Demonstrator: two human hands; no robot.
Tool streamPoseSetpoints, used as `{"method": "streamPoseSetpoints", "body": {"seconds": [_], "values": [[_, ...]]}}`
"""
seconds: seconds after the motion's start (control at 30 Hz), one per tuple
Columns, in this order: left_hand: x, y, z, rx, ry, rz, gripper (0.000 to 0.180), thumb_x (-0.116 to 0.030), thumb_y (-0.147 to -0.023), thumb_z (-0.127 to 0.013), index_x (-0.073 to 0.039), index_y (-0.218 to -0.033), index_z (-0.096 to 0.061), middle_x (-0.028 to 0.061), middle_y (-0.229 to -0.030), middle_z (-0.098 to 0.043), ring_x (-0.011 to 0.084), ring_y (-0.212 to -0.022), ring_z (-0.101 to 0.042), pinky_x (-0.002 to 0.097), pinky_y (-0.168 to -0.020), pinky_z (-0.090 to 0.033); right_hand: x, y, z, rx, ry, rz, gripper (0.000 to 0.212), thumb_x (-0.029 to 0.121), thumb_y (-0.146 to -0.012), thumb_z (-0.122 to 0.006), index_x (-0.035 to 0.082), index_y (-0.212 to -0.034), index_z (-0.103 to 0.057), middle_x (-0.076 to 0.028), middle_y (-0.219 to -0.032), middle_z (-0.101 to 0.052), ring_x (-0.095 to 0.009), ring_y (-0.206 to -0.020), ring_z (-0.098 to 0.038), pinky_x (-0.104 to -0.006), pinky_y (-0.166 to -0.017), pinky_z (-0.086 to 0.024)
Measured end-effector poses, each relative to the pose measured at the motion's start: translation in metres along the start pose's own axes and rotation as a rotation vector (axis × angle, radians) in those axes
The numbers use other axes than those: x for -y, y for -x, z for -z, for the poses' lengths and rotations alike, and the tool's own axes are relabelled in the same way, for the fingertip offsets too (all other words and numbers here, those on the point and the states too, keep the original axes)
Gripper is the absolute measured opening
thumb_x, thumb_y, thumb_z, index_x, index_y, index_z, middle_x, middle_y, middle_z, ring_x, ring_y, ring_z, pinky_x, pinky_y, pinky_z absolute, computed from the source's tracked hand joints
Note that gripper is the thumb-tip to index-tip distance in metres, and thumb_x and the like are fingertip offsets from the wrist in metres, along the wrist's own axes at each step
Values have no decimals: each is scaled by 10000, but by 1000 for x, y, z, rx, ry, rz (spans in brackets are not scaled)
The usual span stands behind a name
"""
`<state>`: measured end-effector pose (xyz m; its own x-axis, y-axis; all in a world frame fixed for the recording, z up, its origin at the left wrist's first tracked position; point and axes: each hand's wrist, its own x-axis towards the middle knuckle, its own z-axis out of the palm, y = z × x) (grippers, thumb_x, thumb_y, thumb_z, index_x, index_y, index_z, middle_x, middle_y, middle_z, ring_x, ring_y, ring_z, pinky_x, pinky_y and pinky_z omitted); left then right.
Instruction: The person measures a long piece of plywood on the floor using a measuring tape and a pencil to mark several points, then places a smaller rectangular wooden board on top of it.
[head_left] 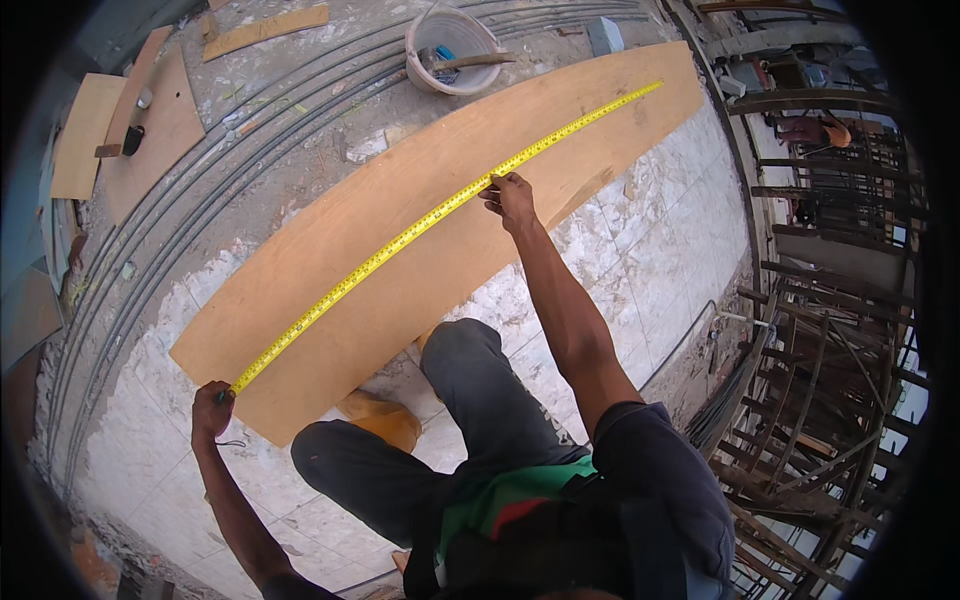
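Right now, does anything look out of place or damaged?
The floor tiles beside the wooden board stand out: their pale surface is smeared with dirt. The yellow tape looks bowed, but that may be lens distortion.

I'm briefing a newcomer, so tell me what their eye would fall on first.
Probably the bright yellow tape measure, stretched lengthwise along the long wooden board at the centre. The left hand grips it at the board's lower-left end; the right hand touches it farther along. Next, perhaps, the pale bucket beyond the board, near the top.
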<state>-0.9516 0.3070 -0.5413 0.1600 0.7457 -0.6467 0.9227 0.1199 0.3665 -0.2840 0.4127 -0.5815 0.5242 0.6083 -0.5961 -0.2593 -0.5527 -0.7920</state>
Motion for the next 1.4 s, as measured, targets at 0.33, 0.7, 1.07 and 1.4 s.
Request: {"method": "streamPoseSetpoints", "body": {"seconds": [0.33,0.7,1.07,1.4], "values": [[-119,186,38,231,114,49,181,-211,-871,-630,-79,-938,-733,186,-858,-696,368,-797,-671,450,-706,-517,97,192,65,66,-54,-132,201,143,-983,-569,75,-1167,-530,-111,-1087,-703,-182,-910,-658,-330,-724,-533],[-128,272,7,260,225,80,205,-220,-883,-600,-87,-956,-739,188,-904,-698,375,-870,-668,457,-783,-531,168,260,17,168,47,-106,159,226,-1009,-561,90,-1092,-552,-84,-1085,-676,-186,-934,-624,-341,-781,-507],[-142,320,21,221,514,156,168,-194,-872,-657,-37,-907,-707,200,-796,-672,329,-702,-631,411,-670,-491,172,322,-48,455,272,-71,231,315,-995,-608,87,-1031,-599,-71,-971,-712,-170,-863,-701,-294,-682,-539],[-292,275,-11,164,916,281,168,-130,-957,-568,-23,-875,-669,17,-718,-627,97,-650,-544,276,-616,-450,185,175,17,798,940,319,268,308,-945,-641,60,-1035,-687,-129,-966,-733,-243,-923,-704,-368,-829,-540]]}}
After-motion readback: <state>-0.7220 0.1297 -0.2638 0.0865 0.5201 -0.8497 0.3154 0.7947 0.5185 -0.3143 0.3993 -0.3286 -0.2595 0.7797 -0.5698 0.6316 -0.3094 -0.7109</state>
